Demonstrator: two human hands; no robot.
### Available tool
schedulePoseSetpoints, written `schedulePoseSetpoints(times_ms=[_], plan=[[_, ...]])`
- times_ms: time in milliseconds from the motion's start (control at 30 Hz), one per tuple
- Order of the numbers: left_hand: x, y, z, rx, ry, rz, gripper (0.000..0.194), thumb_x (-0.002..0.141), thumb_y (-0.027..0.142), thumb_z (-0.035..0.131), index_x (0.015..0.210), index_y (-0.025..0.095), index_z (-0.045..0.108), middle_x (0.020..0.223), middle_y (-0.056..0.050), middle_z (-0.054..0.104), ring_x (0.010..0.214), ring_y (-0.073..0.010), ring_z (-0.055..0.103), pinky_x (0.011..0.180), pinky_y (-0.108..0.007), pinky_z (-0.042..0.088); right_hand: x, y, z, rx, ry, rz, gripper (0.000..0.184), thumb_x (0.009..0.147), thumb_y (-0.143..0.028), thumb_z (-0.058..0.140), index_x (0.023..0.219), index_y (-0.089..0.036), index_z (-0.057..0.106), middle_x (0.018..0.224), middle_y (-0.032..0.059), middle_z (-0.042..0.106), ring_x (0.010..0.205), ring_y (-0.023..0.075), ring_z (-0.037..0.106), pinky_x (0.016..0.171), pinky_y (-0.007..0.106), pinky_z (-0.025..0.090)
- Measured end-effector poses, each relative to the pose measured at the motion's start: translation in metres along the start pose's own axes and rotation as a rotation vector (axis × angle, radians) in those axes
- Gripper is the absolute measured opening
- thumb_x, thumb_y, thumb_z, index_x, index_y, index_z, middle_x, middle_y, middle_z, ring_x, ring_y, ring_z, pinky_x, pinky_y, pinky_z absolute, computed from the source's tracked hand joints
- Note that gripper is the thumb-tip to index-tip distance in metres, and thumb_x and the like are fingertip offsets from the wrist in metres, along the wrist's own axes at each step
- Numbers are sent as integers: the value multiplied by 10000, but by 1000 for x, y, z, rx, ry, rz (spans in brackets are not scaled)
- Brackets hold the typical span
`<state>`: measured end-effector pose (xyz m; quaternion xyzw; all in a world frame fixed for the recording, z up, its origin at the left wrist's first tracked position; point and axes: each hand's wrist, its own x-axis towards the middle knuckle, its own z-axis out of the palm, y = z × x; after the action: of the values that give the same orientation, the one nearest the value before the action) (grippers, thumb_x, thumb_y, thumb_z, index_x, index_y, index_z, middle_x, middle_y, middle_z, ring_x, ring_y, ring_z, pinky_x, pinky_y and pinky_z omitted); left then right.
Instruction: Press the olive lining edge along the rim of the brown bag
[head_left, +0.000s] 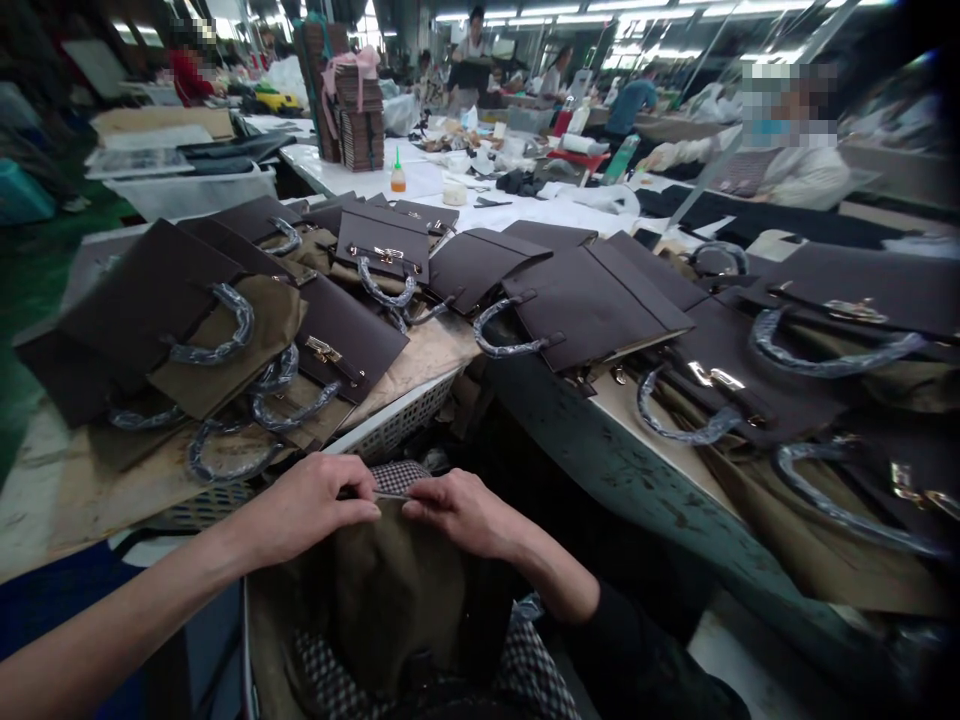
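Between my two hands is the top edge of an olive-brown cloth piece (397, 590), which looks like a bag lining and hangs down over my lap. My left hand (326, 505) pinches that edge on the left, thumb against fingers. A short way to the right, my right hand (461, 510) pinches the same edge. Below and around the cloth lies black-and-white checked fabric (525, 670), partly covered. The lower end of the cloth is dark and hard to make out.
Dark brown handbags (592, 300) with plastic-wrapped handles pile up on both sides. A perforated plastic crate (405, 415) stands just beyond my hands. Farther back, a white table (322, 175) bears a glue bottle (397, 175) and tied stacks of brown pieces (360, 115). Several people work behind.
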<state>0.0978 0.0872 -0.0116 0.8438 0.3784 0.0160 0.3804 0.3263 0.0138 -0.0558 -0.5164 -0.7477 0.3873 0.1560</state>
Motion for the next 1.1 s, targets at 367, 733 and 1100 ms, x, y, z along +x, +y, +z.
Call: schedulePoseSetpoints(times_ms=[367, 733, 1100], plan=[[-12, -14, -5, 70, 82, -58, 238, 845, 331, 645, 638, 216, 615, 879, 25, 728, 767, -164, 646, 709, -272, 423, 1, -5, -2, 36, -37, 37, 337, 980, -419, 478, 800, -178, 631, 678, -17, 529, 633, 110, 435, 564, 242, 253], [-13, -14, -2, 116, 139, -83, 225, 822, 301, 613, 618, 207, 590, 753, 19, 710, 667, -155, 624, 628, -267, 399, -2, -16, -11, 27, -120, -67, 229, 939, -335, 534, 1027, -177, 673, 819, 20, 651, 713, 142, 536, 621, 239, 349], [-32, -16, -11, 24, 106, -51, 186, 822, 316, 667, 668, 213, 650, 957, 10, 718, 895, -183, 653, 797, -269, 430, 55, -31, 15, 25, -126, -45, 240, 878, -403, 612, 938, -199, 725, 769, 13, 671, 702, 152, 569, 578, 231, 327]])
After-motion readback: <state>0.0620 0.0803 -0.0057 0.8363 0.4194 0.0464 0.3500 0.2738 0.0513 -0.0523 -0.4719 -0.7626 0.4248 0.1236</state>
